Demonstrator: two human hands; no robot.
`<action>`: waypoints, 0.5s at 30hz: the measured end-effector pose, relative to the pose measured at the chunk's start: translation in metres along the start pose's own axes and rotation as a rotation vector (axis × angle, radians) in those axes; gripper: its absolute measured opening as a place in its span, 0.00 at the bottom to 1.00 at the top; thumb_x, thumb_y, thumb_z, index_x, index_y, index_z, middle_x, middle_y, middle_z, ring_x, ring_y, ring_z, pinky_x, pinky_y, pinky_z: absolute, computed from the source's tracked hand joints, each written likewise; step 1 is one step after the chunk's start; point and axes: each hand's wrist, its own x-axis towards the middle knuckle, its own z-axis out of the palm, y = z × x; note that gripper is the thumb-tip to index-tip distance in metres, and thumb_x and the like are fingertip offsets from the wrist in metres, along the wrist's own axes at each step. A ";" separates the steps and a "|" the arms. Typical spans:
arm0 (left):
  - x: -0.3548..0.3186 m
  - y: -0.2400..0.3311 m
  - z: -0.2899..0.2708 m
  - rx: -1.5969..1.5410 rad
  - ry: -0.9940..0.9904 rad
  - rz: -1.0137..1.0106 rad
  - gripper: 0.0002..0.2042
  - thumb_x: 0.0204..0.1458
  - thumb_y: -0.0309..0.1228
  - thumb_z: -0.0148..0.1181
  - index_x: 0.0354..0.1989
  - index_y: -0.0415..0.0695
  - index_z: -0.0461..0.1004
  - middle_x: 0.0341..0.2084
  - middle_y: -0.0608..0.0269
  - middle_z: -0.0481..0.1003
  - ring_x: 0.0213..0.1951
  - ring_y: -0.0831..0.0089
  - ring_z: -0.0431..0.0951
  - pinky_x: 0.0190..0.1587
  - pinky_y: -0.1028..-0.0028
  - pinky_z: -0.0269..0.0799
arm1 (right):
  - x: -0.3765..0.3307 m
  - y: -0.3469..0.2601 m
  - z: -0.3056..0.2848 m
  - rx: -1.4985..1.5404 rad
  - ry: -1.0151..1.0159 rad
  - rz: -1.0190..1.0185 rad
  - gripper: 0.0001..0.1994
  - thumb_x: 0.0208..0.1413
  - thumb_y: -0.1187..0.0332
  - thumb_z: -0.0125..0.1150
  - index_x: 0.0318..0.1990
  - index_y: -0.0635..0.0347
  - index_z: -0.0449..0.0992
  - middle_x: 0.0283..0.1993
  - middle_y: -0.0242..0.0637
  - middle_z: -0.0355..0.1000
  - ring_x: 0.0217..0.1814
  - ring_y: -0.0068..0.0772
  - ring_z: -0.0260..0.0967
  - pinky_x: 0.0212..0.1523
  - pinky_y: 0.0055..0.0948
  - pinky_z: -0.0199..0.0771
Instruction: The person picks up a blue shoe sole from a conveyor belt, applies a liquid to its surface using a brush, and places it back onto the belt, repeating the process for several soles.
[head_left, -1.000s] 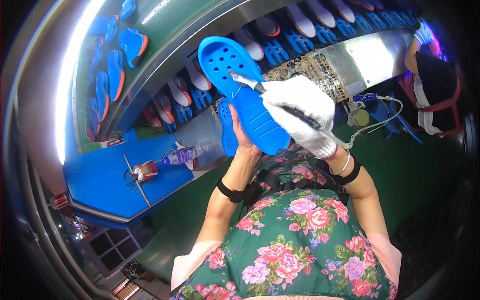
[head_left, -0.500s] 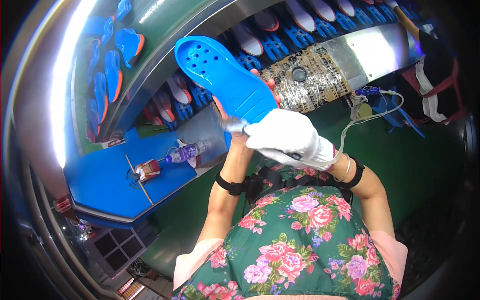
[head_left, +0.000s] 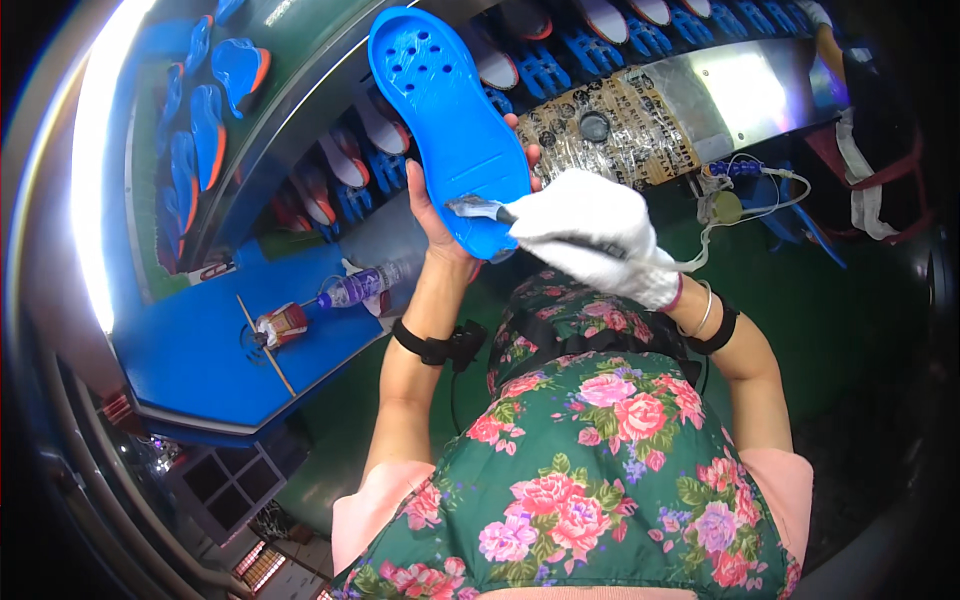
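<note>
A blue shoe sole (head_left: 455,140) with a cluster of round holes near its far end lies tilted across my bare left hand (head_left: 436,215). The fingers of that hand wrap round the sole's edges from beneath. My right hand (head_left: 585,225), in a white knitted glove, is closed round a brush (head_left: 478,207) joined to a thin clear tube. The bristles touch the sole's near, heel end. A wet shine shows on the sole's inner face around the holes and near the brush.
A blue table (head_left: 200,350) at left bears a purple-labelled bottle (head_left: 358,286), a small red-and-white packet (head_left: 282,326) and a thin stick. Shoe uppers and blue soles (head_left: 207,130) line the conveyor. Ahead, a tape-wrapped cardboard panel (head_left: 640,135) covers part of a metal ledge.
My left hand has carried the sole up and turned it more upright. The brush has moved from the sole's left edge onto the heel area.
</note>
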 end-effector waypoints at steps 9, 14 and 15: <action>0.010 0.020 -0.006 0.211 -0.033 -0.203 0.61 0.41 0.65 0.72 0.76 0.40 0.46 0.62 0.35 0.65 0.58 0.39 0.72 0.50 0.54 0.84 | -0.005 -0.003 -0.005 0.043 -0.083 -0.013 0.09 0.50 0.74 0.74 0.40 0.54 0.86 0.42 0.37 0.84 0.41 0.39 0.81 0.43 0.34 0.81; 0.017 0.021 -0.025 0.097 -0.202 -0.372 0.58 0.44 0.64 0.69 0.75 0.37 0.49 0.61 0.37 0.65 0.50 0.44 0.75 0.51 0.54 0.81 | -0.020 -0.016 -0.004 0.123 -0.270 -0.076 0.10 0.50 0.72 0.74 0.41 0.52 0.85 0.43 0.34 0.83 0.41 0.37 0.80 0.41 0.34 0.81; 0.016 0.019 -0.023 0.082 -0.266 -0.351 0.57 0.47 0.64 0.65 0.76 0.36 0.48 0.65 0.36 0.61 0.53 0.42 0.75 0.51 0.53 0.82 | -0.019 -0.017 -0.009 0.249 -0.278 0.039 0.09 0.50 0.72 0.74 0.40 0.53 0.85 0.43 0.34 0.83 0.41 0.36 0.81 0.42 0.33 0.81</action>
